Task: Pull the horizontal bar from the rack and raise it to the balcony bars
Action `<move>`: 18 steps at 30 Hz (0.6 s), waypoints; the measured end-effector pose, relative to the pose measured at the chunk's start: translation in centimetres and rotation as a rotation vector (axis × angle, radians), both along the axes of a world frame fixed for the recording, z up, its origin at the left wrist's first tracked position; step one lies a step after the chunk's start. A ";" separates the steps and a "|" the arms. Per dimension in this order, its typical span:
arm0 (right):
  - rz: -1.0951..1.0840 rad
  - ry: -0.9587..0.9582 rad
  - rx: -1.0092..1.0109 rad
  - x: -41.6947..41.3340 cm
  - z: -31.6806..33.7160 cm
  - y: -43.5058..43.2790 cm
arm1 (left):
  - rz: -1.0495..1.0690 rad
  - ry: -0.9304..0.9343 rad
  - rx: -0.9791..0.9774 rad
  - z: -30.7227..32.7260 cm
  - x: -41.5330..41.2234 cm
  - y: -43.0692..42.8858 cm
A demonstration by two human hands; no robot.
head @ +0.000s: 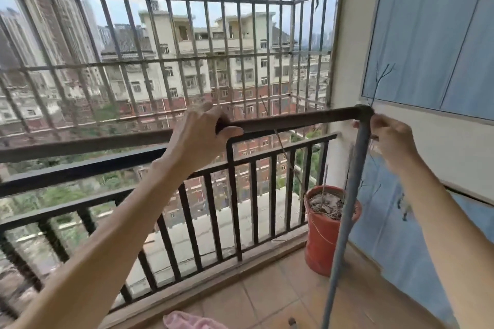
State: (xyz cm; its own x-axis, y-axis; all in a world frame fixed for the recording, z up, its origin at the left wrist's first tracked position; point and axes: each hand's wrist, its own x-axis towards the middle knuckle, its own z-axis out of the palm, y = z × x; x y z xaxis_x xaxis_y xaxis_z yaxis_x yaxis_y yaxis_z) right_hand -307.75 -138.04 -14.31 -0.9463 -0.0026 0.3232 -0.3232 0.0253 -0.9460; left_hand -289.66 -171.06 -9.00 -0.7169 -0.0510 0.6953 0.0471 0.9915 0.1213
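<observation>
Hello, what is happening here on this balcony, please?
A person stands on a tiled balcony and holds a metal frame with both hands. The left hand grips the dark horizontal bar. The right hand holds the top of the grey upright pole, just below the corner joint where pole and bar meet. Behind the pole, a red pot with dry soil and bare twigs stands by the black railing. A pink cloth lies on the floor.

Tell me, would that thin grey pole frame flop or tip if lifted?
Probably stiff: the thin grey pole frame keeps a straight bar and square corner between the left hand and right hand. Likely light, being slender. Possibly tippy, since both hands grip it.
</observation>
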 end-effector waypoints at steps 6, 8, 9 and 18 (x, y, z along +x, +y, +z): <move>0.063 0.006 0.044 -2.7 0.0 0.0 | 0.047 0.009 0.044 -0.4 -1.7 -0.2; 0.083 0.023 0.042 -2.8 -0.3 0.2 | 0.036 -0.007 0.060 -0.2 -1.9 0.0; 0.098 0.038 0.043 -2.9 -0.5 0.3 | 0.036 -0.013 0.059 -0.1 -1.9 0.1; 0.128 0.142 0.069 -2.8 -0.8 0.2 | 0.067 0.027 0.045 -0.3 -1.1 0.1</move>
